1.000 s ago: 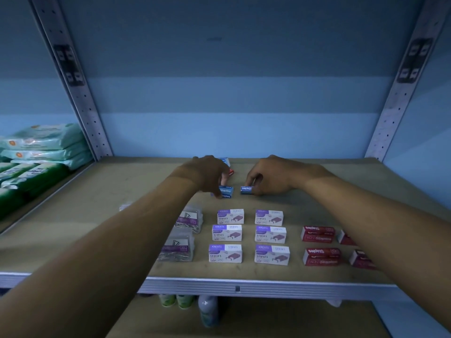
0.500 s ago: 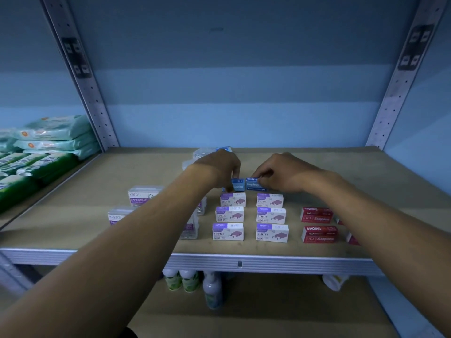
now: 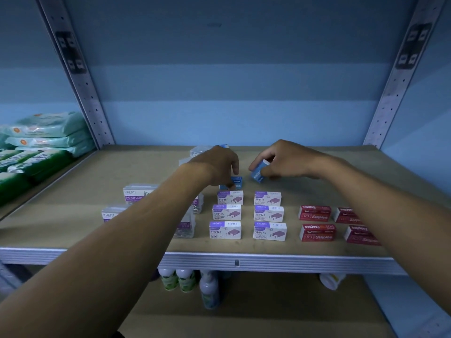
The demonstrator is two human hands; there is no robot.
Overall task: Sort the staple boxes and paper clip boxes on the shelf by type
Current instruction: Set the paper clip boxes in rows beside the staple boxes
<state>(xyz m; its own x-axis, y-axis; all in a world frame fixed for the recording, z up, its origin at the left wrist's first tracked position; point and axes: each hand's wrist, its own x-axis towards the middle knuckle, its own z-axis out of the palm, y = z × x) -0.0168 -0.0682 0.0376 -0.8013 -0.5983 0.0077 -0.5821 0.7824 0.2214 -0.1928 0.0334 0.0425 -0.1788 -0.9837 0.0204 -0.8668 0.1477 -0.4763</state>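
Right hand (image 3: 290,159) lifts small blue box (image 3: 259,172) tilted above shelf (image 3: 73,215), fingers curled round it; left hand (image 3: 219,164) rests fingertips on second blue box (image 3: 234,182) lying flat behind purple-white staple boxes (image 3: 249,214), fingers bent down, grip unclear; red staple boxes (image 3: 317,223) in rows at right; clear paper clip boxes (image 3: 136,195) at left, partly hidden by forearm; green packs (image 3: 36,152) on neighbouring shelf.

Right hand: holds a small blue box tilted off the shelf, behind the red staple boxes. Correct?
Not quite. In the head view the right hand does hold the blue box tilted off the shelf, but behind the purple-and-white staple boxes. The red staple boxes lie further right.
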